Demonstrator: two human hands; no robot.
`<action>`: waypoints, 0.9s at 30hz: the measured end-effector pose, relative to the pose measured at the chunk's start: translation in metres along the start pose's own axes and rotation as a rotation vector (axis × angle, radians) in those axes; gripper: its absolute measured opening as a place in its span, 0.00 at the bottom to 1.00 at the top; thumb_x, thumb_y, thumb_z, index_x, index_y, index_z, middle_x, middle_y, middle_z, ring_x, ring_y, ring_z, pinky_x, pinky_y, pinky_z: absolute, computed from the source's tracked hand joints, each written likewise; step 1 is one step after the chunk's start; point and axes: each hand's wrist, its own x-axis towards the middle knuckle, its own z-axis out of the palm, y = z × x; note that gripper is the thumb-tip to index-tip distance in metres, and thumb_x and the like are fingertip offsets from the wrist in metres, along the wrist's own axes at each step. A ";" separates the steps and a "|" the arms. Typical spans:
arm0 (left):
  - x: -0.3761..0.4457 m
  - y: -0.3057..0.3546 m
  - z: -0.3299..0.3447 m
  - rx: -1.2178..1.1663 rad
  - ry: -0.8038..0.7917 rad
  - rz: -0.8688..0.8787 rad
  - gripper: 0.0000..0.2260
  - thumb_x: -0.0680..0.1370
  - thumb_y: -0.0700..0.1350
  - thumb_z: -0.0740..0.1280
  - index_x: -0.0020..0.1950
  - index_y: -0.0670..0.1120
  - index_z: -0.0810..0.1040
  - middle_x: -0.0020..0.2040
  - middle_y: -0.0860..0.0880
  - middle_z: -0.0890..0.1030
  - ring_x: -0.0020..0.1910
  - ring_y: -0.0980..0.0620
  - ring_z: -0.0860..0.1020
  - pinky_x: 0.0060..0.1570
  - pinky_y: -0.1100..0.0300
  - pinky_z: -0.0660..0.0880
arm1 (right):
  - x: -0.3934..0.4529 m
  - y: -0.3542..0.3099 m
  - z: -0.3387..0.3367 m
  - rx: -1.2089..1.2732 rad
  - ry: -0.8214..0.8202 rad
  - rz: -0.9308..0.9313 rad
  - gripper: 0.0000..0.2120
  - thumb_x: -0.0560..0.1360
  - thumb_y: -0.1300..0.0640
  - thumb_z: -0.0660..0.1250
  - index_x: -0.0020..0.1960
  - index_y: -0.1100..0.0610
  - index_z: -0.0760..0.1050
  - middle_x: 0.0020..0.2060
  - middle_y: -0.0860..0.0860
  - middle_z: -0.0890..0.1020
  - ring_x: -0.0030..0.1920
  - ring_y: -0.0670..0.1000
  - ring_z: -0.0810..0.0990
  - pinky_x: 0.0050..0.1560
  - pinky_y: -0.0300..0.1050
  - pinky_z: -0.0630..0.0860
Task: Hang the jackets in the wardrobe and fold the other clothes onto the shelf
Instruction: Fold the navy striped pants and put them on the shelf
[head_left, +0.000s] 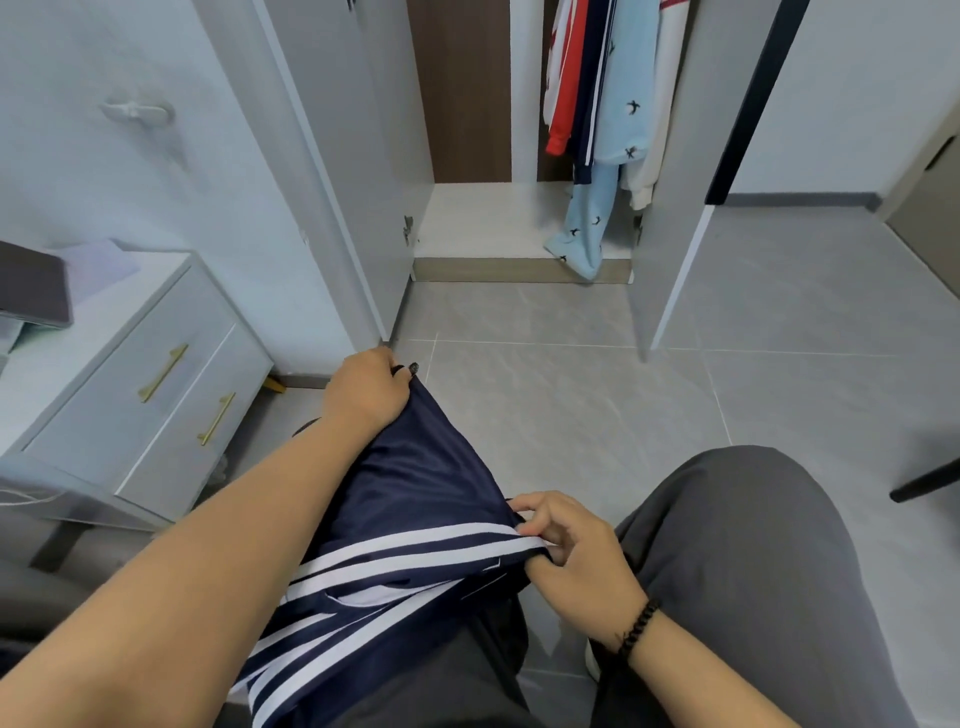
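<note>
Stretching the navy garment (415, 499) taut over my lap: left hand (366, 387) and right hand (571, 551) each grip an edge (keep tension even) before folding.

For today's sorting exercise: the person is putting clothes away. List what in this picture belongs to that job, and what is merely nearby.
Part of the job:
- navy striped garment, gripped by the left hand and the right hand
- open wardrobe
- hanging clothes
- wardrobe floor shelf

Merely nearby:
- drawer unit
- dark flat item on top of it
- wall hook
</note>
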 end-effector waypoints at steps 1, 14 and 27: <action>-0.006 0.002 -0.003 0.001 0.028 0.022 0.11 0.80 0.46 0.61 0.55 0.40 0.76 0.51 0.41 0.80 0.51 0.40 0.77 0.46 0.51 0.74 | 0.000 0.000 -0.002 0.018 -0.041 0.068 0.16 0.67 0.76 0.62 0.36 0.54 0.74 0.53 0.50 0.80 0.52 0.48 0.82 0.52 0.46 0.79; -0.171 -0.068 -0.037 -0.733 -0.064 -0.520 0.37 0.76 0.58 0.67 0.79 0.53 0.51 0.76 0.49 0.64 0.72 0.48 0.66 0.68 0.52 0.66 | 0.061 -0.008 0.010 0.212 -0.024 0.551 0.11 0.72 0.49 0.71 0.43 0.57 0.80 0.40 0.54 0.85 0.40 0.50 0.84 0.43 0.44 0.79; -0.176 -0.076 -0.019 -1.483 -0.370 -0.819 0.22 0.63 0.47 0.77 0.54 0.39 0.83 0.52 0.37 0.84 0.45 0.39 0.84 0.45 0.47 0.82 | 0.061 -0.002 -0.009 0.390 -0.146 0.629 0.17 0.73 0.61 0.68 0.62 0.56 0.75 0.53 0.59 0.83 0.54 0.61 0.81 0.59 0.58 0.76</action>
